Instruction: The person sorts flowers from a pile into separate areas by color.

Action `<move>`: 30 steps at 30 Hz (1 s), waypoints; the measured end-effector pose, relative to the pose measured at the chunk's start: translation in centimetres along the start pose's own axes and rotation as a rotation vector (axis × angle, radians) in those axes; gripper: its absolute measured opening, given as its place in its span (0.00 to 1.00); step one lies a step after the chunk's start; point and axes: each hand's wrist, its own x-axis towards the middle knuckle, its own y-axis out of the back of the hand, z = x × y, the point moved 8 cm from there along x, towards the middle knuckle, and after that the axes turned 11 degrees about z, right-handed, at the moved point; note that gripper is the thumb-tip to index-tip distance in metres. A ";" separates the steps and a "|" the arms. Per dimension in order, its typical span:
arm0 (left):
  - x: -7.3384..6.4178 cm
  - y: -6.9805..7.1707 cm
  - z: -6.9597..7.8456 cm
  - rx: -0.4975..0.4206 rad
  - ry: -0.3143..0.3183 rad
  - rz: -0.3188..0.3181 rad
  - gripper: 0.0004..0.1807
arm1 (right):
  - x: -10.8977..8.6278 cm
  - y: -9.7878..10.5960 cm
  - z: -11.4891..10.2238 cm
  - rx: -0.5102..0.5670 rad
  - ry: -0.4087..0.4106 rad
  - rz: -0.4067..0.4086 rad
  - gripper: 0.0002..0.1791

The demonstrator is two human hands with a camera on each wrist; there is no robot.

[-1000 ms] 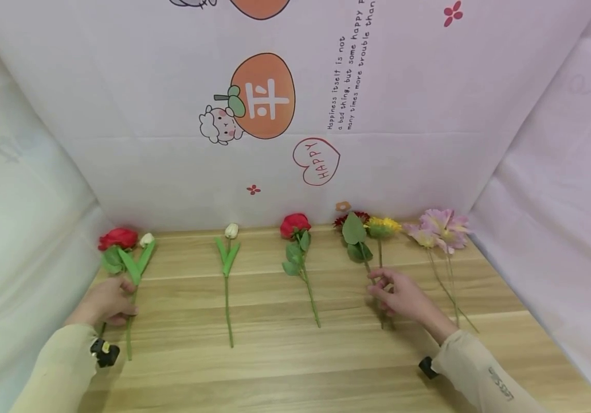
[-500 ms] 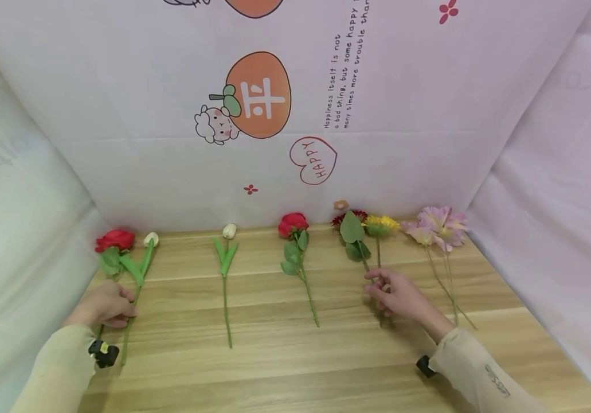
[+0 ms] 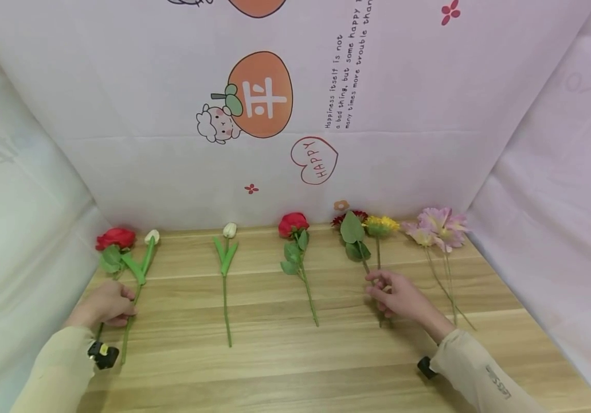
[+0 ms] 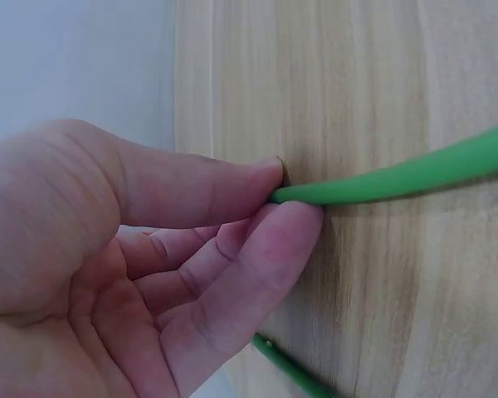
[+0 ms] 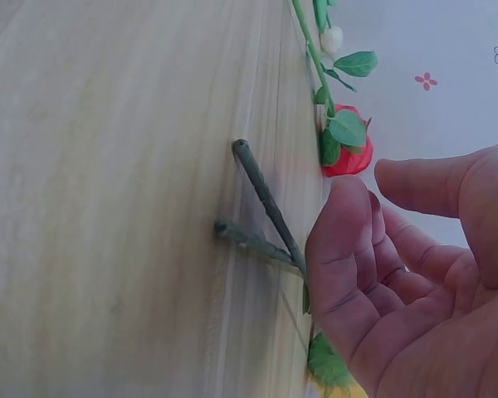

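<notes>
At the left of the head view, my left hand [image 3: 106,304] pinches the green stem of a white tulip [image 3: 152,237] between thumb and fingertip. The left wrist view shows that pinched stem [image 4: 357,189] close up. Beside the tulip lies a red rose [image 3: 116,238], its stem partly hidden under the hand. On the right, my right hand [image 3: 395,295] hovers by the stems of a dark red flower [image 3: 361,217] and a yellow flower [image 3: 382,225]. Its fingers are loosely curled and the thumb stands apart from them, with dark stem ends [image 5: 261,195] showing beyond the fingers.
A second white tulip [image 3: 230,230] and another red rose [image 3: 293,224] lie in the middle of the wooden table [image 3: 269,373]. Pink flowers [image 3: 442,229] with crossed stems lie at the far right. White cloth [image 3: 403,143] walls the back and both sides.
The left tulip has turned slightly in my left hand: its bloom moved right and its stem's lower end moved left. My right hand has stayed almost still.
</notes>
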 end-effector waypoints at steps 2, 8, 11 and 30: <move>0.0 0.0 0.2 0.014 -0.009 0.008 0.17 | 0.1 0.0 -0.1 0.000 0.000 -0.001 0.22; -0.1 0.2 1.0 0.046 -0.044 0.027 0.15 | 0.3 0.1 -0.4 0.005 -0.002 0.004 0.22; -0.2 0.3 1.2 0.050 -0.055 0.028 0.14 | 0.4 0.1 -0.6 0.009 -0.005 0.003 0.21; 0.1 0.5 1.4 0.019 -0.148 0.051 0.18 | 0.2 -0.1 -1.1 0.027 -0.025 -0.011 0.21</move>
